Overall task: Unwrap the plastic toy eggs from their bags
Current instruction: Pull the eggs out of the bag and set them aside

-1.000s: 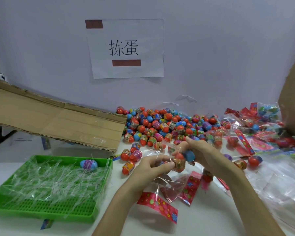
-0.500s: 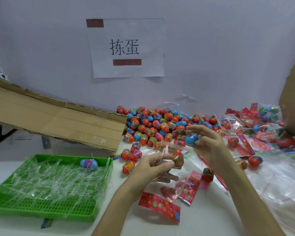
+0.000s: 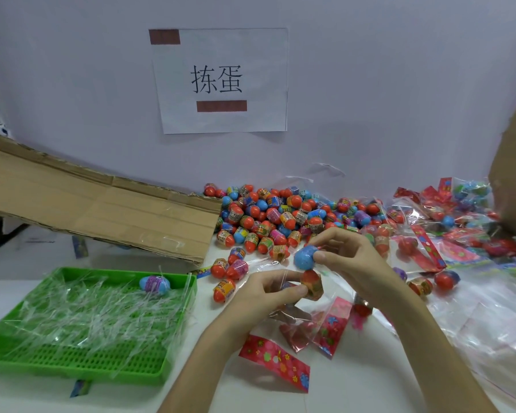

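Note:
My right hand pinches a blue toy egg between thumb and fingers, just above my left hand. The left hand grips a clear plastic bag with a red-topped egg inside it. The bag's red flowered header hangs below. A big pile of loose red and blue eggs lies behind my hands near the wall. Several bags with eggs in them lie at the right.
A green slotted tray at the left holds clear plastic strips and one blue egg. A flat cardboard sheet slopes over the table's left. A red flowered strip lies near my left wrist. Empty clear bags cover the right.
My right hand drew the blue egg out of the bag, lifted it up and right, then brought it back down closer to the left hand. The left hand kept holding the bag.

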Available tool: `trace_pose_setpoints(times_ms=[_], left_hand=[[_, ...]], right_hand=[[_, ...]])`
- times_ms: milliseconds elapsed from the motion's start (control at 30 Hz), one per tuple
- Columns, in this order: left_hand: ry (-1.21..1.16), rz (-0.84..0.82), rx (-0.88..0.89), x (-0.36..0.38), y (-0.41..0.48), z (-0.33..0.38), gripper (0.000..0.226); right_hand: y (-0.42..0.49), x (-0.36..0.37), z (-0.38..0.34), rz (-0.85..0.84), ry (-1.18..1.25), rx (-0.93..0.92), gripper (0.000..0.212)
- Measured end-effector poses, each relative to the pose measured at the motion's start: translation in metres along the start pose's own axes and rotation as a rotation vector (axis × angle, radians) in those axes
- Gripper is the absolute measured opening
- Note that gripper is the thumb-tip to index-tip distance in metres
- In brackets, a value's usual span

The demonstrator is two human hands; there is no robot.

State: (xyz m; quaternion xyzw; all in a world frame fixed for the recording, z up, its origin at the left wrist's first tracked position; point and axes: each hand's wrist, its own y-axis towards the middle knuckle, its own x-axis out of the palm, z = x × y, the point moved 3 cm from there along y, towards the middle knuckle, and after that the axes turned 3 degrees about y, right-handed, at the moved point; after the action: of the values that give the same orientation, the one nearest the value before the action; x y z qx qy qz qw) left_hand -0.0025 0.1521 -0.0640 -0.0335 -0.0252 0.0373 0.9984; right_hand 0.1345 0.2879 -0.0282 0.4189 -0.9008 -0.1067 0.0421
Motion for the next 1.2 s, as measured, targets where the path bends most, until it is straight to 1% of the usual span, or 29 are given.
trace_pose_setpoints(times_ms=[100,200,333,500,567,633,700,733,767,800,833,867,900,933,967,1000,1033,1067,1133,1200], left_hand=[[0.006,0.007,-0.004,0.001,-0.001,0.0,0.021],[0.002,0.018,-0.01,0.0,0.0,-0.001,0.02],[0.075,0.064,-0.001,-0.002,0.001,-0.002,0.015],[-0.012,0.065,-0.005,-0.001,0.001,-0.004,0.02],[-0.035,0.075,0.003,-0.002,0.001,-0.004,0.017],[-0.043,0.072,0.007,-0.002,0.002,-0.005,0.013],[-0.042,0.067,0.01,-0.002,0.003,-0.005,0.015],[-0.052,0.07,0.011,-0.002,0.003,-0.005,0.016],[-0.07,0.084,0.01,-0.003,0.003,-0.005,0.018],[-0.09,0.105,0.008,-0.004,0.004,-0.005,0.022],[-0.108,0.129,0.005,-0.006,0.004,-0.004,0.027],[-0.122,0.152,0.003,-0.008,0.004,-0.005,0.031],[-0.135,0.171,0.004,-0.01,0.005,-0.004,0.034],[-0.148,0.185,0.006,-0.012,0.005,-0.004,0.036],[-0.161,0.193,0.01,-0.013,0.005,-0.003,0.035],[-0.169,0.194,0.014,-0.013,0.005,-0.003,0.033],[-0.175,0.191,0.016,-0.013,0.005,-0.002,0.031],[-0.18,0.187,0.016,-0.012,0.005,-0.003,0.03],[-0.181,0.199,0.011,-0.012,0.005,-0.003,0.029],[-0.165,0.221,0.003,-0.013,0.006,-0.005,0.028]], right_hand=[[-0.001,0.001,-0.001,-0.024,-0.047,0.001,0.026],[-0.001,0.0,-0.001,-0.025,-0.069,0.004,0.024],[-0.002,0.002,0.001,-0.113,-0.125,0.037,0.01],[0.0,-0.002,0.004,-0.099,-0.116,0.06,0.024],[0.002,-0.007,0.01,-0.153,-0.152,0.074,0.03],[0.004,-0.007,0.017,-0.253,-0.177,0.131,0.037],[0.005,-0.005,0.023,-0.333,-0.158,0.174,0.046],[0.006,-0.003,0.024,-0.336,-0.128,0.179,0.047],[0.008,-0.004,0.024,-0.305,-0.087,0.167,0.043],[0.01,-0.005,0.025,-0.223,-0.048,0.14,0.036],[0.012,-0.008,0.026,-0.104,-0.031,0.101,0.028],[0.014,-0.012,0.028,0.028,-0.064,0.058,0.023],[0.014,-0.015,0.03,0.152,-0.162,0.014,0.025],[0.013,-0.017,0.031,0.245,-0.327,-0.019,0.031],[0.013,-0.017,0.034,0.285,-0.523,-0.022,0.036],[0.013,-0.015,0.038,0.271,-0.702,0.002,0.041],[0.013,-0.013,0.043,0.226,-0.832,0.048,0.044],[0.013,-0.011,0.046,0.184,-0.901,0.092,0.046],[0.012,-0.008,0.048,0.164,-0.938,0.123,0.042],[0.011,-0.006,0.046,0.198,-0.934,0.11,0.033]])
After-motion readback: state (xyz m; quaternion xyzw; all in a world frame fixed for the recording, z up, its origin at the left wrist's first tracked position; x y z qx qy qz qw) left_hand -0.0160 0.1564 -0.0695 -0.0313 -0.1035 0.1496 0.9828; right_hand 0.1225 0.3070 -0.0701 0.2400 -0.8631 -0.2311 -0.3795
